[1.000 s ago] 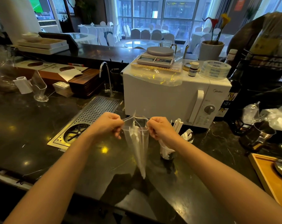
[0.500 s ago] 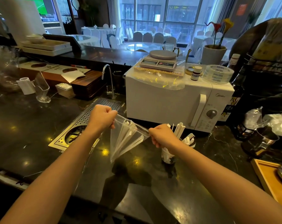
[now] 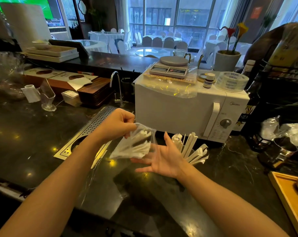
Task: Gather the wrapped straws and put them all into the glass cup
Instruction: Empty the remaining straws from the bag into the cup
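- A clear plastic bag (image 3: 136, 144) of wrapped straws (image 3: 138, 148) hangs in the air above the dark desk (image 3: 33, 137), just in front of the white microwave (image 3: 179, 110).
- The bag lies tilted: its long axis runs from the upper right, where it is gripped, down to the lower left, and the white paper-wrapped straws inside follow the same slant.
- The left hand (image 3: 115, 124) has its fingers (image 3: 127, 120) curled tight, pinching the bag's upper edge.
- The right hand (image 3: 163, 159) is spread wide, palm turned toward the bag, fingers apart; it grips nothing. Its fingertips are at the bag's lower right side, though actual contact cannot be made out.
- Just beyond the right hand, a second bunch of wrapped straws stands in the glass cup (image 3: 189, 151), fanned upward and to the right; the cup itself is mostly hidden behind the hand and the straws.
- The microwave door carries a small grey logo near its top right that seems to read "Midea".
- On top of the microwave sit a kitchen scale (image 3: 170, 67), a small labelled bottle (image 3: 208, 80) and a roll of clear tape (image 3: 232, 81) with printed lettering too small to read.
- A dark label beside the microwave shows the figures "1883".
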Motion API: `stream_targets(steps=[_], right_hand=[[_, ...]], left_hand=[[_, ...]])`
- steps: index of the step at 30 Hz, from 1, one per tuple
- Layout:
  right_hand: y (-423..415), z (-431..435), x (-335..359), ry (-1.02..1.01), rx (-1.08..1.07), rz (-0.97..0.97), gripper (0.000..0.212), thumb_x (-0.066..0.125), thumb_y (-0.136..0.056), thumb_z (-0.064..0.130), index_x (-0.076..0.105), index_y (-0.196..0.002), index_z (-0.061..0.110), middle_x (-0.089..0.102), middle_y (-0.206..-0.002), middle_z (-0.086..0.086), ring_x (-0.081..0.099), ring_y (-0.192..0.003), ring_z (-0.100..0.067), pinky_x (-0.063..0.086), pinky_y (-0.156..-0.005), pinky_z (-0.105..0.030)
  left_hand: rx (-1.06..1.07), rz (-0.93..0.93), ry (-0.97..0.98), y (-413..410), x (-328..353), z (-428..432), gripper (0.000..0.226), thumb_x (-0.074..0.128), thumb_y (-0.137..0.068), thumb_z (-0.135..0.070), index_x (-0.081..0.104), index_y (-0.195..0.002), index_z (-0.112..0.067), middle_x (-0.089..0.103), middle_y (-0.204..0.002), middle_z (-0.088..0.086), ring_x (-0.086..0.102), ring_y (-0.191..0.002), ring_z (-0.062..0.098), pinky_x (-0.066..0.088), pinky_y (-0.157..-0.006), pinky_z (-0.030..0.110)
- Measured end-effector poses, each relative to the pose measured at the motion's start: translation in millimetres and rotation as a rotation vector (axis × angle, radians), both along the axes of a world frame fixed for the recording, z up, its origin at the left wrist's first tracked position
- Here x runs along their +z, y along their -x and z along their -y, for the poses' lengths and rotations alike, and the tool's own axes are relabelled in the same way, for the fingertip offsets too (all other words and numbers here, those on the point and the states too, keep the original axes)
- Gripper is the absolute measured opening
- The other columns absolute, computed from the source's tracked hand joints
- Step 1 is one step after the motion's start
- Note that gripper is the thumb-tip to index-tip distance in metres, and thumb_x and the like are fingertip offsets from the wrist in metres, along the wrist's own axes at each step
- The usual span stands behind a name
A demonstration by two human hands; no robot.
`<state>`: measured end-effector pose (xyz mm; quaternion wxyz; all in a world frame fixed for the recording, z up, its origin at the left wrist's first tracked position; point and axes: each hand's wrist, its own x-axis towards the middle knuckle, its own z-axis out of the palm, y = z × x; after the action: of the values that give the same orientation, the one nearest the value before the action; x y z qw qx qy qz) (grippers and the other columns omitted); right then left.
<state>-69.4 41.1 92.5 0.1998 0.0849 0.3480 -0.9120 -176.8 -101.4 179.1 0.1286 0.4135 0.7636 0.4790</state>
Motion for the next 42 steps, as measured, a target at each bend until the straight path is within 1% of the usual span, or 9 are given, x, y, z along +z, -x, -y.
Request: stream_targets(steps=[6, 12, 15, 19, 21, 24, 27, 35, 42], right_hand=[[8.1, 12.4, -7.2, 0.037, -0.044, -0.03, 0.081, 0.011, -0.083, 0.069, 0.064, -0.115, 0.016, 0.067, -0.114, -0.015, 0.062, -0.105, -0.029, 0.044, -0.095, -0.046], [20.4, 22.0, -5.6, 0.029, -0.168, 0.046, 0.038, 0.047, -0.083, 0.04, 0.073, -0.083, 0.012, 0.069, -0.081, -0.01, 0.065, -0.079, -0.019, 0.052, -0.08, -0.031], [18.2, 21.7, -3.1, 0.006, -0.189, 0.049, 0.03, 0.054, -0.078, 0.029, 0.074, -0.08, 0.008, 0.071, -0.077, -0.012, 0.068, -0.071, -0.021, 0.057, -0.069, -0.032], [15.8, 16.6, 3.7, -0.03, -0.269, -0.002, 0.029, 0.042, -0.093, 0.025, 0.068, -0.097, 0.012, 0.074, -0.08, -0.011, 0.071, -0.072, -0.025, 0.06, -0.061, -0.035], [15.4, 15.0, 9.4, -0.027, -0.311, 0.0, 0.024, 0.042, -0.094, 0.024, 0.059, -0.107, 0.013, 0.072, -0.083, -0.012, 0.069, -0.074, -0.026, 0.06, -0.059, -0.037], [16.1, 11.7, 13.1, -0.027, -0.286, -0.015, 0.035, 0.04, -0.094, 0.026, 0.071, -0.093, 0.01, 0.073, -0.08, -0.012, 0.069, -0.075, -0.026, 0.06, -0.063, -0.038], [13.9, 9.4, 16.9, -0.045, -0.258, -0.031, 0.04, 0.038, -0.093, 0.025, 0.074, -0.084, 0.009, 0.074, -0.074, -0.012, 0.069, -0.076, -0.027, 0.058, -0.066, -0.038], [1.6, -7.8, 32.6, -0.265, -0.302, -0.046, 0.024, 0.042, -0.092, 0.015, 0.054, -0.112, 0.011, 0.062, -0.1, -0.012, 0.061, -0.091, -0.027, 0.05, -0.081, -0.042], [-6.6, -46.2, 60.5, -0.522, -0.419, -0.12, 0.027, 0.04, -0.091, 0.0, 0.055, -0.114, 0.006, 0.065, -0.094, -0.011, 0.063, -0.086, -0.024, 0.052, -0.079, -0.038]], left_hand=[[-0.186, -0.02, 0.036, -19.2, 8.2, 4.0, 0.051, 0.053, -0.069, 0.015, 0.038, -0.039, -0.023, 0.038, -0.035, -0.012, 0.039, -0.038, 0.0, 0.038, -0.043, 0.008], [-0.397, 0.088, 0.091, -31.5, 7.9, 14.2, 0.049, 0.063, -0.072, 0.007, 0.047, -0.043, -0.029, 0.052, -0.044, -0.011, 0.049, -0.046, 0.0, 0.044, -0.051, 0.008], [-0.393, 0.248, 0.004, -31.4, 5.5, 27.1, 0.029, 0.067, -0.068, -0.011, 0.054, -0.05, -0.029, 0.062, -0.056, -0.009, 0.058, -0.055, 0.0, 0.049, -0.056, 0.012], [0.27, 0.461, -0.361, -15.7, -30.0, 38.6, 0.01, 0.061, -0.078, -0.021, 0.054, -0.071, -0.023, 0.059, -0.076, 0.0, 0.058, -0.062, 0.005, 0.049, -0.056, 0.019], [0.434, 0.709, -0.33, -11.4, -53.6, 40.8, 0.019, 0.057, -0.081, -0.03, 0.052, -0.095, -0.018, 0.055, -0.1, 0.01, 0.056, -0.082, 0.016, 0.048, -0.069, 0.031], [0.199, 1.072, -0.15, -16.5, -82.4, 36.9, 0.057, 0.056, -0.07, -0.048, 0.054, -0.113, -0.01, 0.062, -0.104, 0.013, 0.059, -0.093, 0.028, 0.05, -0.076, 0.043], [-0.043, 1.246, -0.18, -21.5, -90.2, 24.5, 0.058, 0.053, -0.073, -0.047, 0.056, -0.119, -0.012, 0.068, -0.103, 0.013, 0.061, -0.095, 0.03, 0.047, -0.087, 0.047], [-0.102, 1.185, -0.221, -22.1, -70.3, -16.1, 0.047, 0.055, -0.08, -0.024, 0.047, -0.122, -0.005, 0.075, -0.078, 0.009, 0.072, -0.071, 0.023, 0.059, -0.056, 0.032], [-0.165, 0.921, -0.227, -18.4, -35.9, -66.7, 0.019, 0.052, -0.086, -0.006, 0.058, -0.101, -0.014, 0.076, -0.079, 0.003, 0.072, -0.077, 0.02, 0.06, -0.061, 0.032]])
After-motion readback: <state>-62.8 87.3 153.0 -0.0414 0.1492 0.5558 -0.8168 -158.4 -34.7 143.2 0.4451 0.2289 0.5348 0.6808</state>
